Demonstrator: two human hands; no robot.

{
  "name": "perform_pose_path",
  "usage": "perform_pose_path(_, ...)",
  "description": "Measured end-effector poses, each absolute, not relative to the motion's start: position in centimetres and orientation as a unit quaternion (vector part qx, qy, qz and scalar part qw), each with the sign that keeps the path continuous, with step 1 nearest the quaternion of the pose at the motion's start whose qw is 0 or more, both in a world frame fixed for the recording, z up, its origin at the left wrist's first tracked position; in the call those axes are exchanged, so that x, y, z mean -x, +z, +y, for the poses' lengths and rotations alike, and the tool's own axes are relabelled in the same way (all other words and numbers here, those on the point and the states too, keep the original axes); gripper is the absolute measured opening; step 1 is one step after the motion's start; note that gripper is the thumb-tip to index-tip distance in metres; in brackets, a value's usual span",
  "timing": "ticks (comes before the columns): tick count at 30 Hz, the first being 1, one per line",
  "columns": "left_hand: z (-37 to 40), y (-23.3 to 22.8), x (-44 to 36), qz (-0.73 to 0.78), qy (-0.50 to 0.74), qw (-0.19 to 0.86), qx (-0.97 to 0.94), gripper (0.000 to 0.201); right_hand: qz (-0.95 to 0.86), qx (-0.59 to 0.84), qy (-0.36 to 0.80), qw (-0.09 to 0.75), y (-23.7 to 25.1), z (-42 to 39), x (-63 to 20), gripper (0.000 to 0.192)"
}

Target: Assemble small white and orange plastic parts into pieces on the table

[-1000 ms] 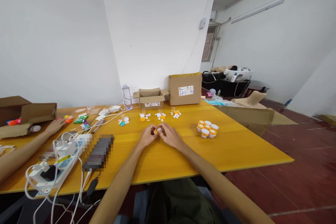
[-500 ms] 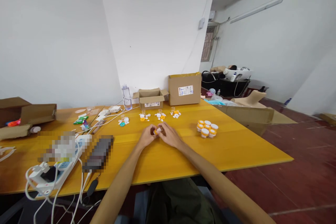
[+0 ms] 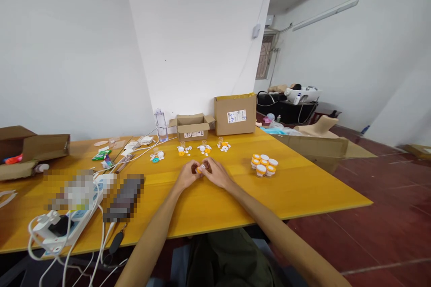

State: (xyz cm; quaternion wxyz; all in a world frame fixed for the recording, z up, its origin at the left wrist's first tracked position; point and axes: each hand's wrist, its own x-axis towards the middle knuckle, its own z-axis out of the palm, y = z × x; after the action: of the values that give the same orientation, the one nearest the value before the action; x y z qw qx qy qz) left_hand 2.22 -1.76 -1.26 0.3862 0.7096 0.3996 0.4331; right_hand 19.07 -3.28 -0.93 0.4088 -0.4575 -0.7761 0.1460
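Together, left hand (image 3: 187, 175) and right hand (image 3: 215, 173) pinch a small orange piece (image 3: 201, 169).

Left forearm: bare, stretched forward and slightly rightward over the table edge. Left hand (image 3: 187, 175): fingers curled inward, tips meeting those of the other hand, pinching closed. Right forearm: bare, reaching forward and leftward from the lower right. Right hand (image 3: 216, 173): knuckles up, fingers bent, thumb side toward the left hand, pinching closed.
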Motion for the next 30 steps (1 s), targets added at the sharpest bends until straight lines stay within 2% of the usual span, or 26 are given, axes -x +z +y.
perform_pose_path(4, -2.0, -1.01, -2.29, 0.398, 0.435, 0.383, -0.711, 0.026, -0.776, 0.466, 0.148, 0.398, -0.86, -3.22, -19.11, 0.016)
perform_pose_path(10, -2.23, -0.69, -2.42, 0.4, 0.434, 0.377, -0.714, 0.024, -0.783, 0.443, 0.144, 0.412, -0.64, -3.43, -19.07, 0.005)
perform_pose_path(16, -2.16, -0.88, -2.34, 0.396, 0.437, 0.369, -0.718, 0.022, -0.767, 0.475, 0.166, 0.397, -0.52, -3.29, -19.09, 0.023)
perform_pose_path(22, -2.28, -0.69, -2.43, 0.392, 0.435, 0.367, -0.723, 0.021, -0.777, 0.436, 0.166, 0.422, -0.63, -3.42, -19.05, 0.007)
perform_pose_path(30, -2.25, -0.8, -2.37, 0.405, 0.429, 0.372, -0.717, 0.027, -0.763, 0.472, 0.187, 0.4, -0.8, -3.14, -19.25, 0.022)
